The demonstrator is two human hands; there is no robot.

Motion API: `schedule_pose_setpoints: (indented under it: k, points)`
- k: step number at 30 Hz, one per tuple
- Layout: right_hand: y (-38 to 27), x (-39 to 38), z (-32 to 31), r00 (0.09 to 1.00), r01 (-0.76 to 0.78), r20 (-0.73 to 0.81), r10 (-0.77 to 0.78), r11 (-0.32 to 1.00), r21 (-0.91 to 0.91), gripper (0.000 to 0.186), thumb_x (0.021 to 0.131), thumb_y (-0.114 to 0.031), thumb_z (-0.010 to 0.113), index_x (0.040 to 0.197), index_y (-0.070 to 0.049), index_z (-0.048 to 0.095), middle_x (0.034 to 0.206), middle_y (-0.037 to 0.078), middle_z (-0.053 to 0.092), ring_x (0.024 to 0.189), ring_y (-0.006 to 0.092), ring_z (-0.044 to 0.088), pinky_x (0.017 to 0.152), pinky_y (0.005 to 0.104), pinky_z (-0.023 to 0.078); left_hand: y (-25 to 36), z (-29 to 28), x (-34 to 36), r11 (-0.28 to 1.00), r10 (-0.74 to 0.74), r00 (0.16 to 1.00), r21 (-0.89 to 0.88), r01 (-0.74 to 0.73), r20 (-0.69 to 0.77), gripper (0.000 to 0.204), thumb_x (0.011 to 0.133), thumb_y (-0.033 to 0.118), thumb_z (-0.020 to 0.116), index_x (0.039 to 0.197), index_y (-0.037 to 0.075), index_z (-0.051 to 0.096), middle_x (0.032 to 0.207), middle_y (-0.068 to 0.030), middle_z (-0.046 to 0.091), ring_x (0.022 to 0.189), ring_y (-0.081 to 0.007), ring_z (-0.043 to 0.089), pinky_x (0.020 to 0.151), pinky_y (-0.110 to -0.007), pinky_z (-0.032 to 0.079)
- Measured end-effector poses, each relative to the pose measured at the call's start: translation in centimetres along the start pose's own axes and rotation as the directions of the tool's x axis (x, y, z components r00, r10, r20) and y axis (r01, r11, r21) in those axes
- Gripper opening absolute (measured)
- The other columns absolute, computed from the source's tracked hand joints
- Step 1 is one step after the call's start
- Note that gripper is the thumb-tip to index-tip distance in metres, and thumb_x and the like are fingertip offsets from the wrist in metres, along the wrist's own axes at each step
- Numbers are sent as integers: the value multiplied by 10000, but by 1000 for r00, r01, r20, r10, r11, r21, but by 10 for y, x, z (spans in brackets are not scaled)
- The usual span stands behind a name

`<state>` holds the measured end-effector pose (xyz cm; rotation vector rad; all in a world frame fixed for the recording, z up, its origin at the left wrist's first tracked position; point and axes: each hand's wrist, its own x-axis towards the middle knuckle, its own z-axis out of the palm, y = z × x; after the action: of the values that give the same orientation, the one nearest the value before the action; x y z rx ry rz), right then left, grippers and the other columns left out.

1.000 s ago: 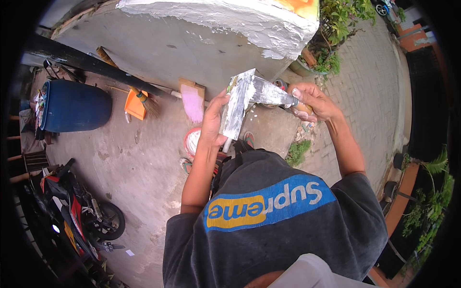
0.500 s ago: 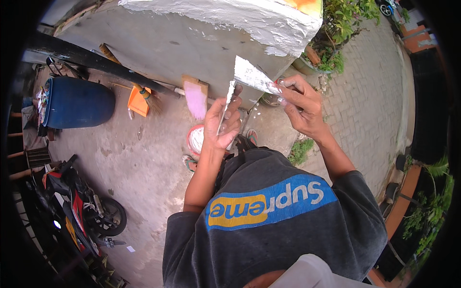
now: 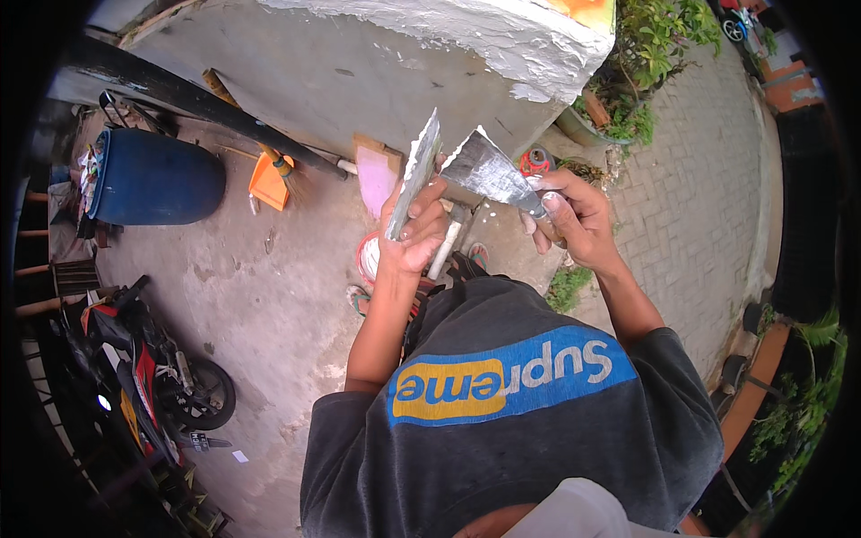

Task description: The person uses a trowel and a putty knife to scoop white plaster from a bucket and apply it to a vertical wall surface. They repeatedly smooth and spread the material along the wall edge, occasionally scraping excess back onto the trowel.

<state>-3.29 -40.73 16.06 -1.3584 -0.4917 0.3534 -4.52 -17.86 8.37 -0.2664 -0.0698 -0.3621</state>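
My right hand [image 3: 578, 220] is closed around a putty knife [image 3: 489, 170], whose triangular blade shows a mostly bare grey face and a white-smeared edge. Its far corner is close to my left hand [image 3: 420, 235]. That hand grips a thin flat grey plate [image 3: 416, 184] with white paste along its edge, held nearly edge-on. Both hands are up in front of the low wall [image 3: 404, 76], whose top carries a rough coat of white paste [image 3: 529, 54]. Below my left hand, a red-rimmed bucket [image 3: 360, 254] of white paste is partly hidden behind my wrist.
A pinkish board [image 3: 377, 175] leans by the wall. Left of it are an orange dustpan [image 3: 269, 184], a broom [image 3: 294, 179] and a blue barrel [image 3: 161, 177]. A motorcycle [image 3: 166, 377] stands at lower left. Potted plants [image 3: 619, 121] flank the wall's right end, beside paving [image 3: 682, 179].
The putty knife has turned: its white-coated face has given way to a mostly bare one. The plate in my left hand has tilted and shows more of its grey face.
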Motion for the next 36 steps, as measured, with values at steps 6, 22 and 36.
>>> schedule_pose_setpoints:
  k: [6,22,36]
  points:
    - [9,15,4,968,-188,184,170,978,89,290,980,-176,480,1218,-11,490,730,70,604,456,76,496,435,214,410,-14,32,1,999,22,985,-36,-29,-173,276,964,147,412,1045,-102,498,609,-115,527,324,-98,412,259,-195,316]
    - [19,16,14,975,-154,171,145,987,39,220,980,-156,470,1158,-35,516,701,88,580,430,78,458,392,214,363,2,10,-17,990,5,979,142,25,-203,288,979,229,412,968,-24,551,519,-60,497,313,-88,376,261,-203,311]
    - [33,27,17,945,-268,256,204,931,248,285,972,-299,503,892,-30,555,556,39,516,370,58,437,333,187,337,-13,36,-13,697,445,794,716,-17,-414,394,925,249,470,1235,10,509,878,-47,653,580,-103,616,464,-213,504]
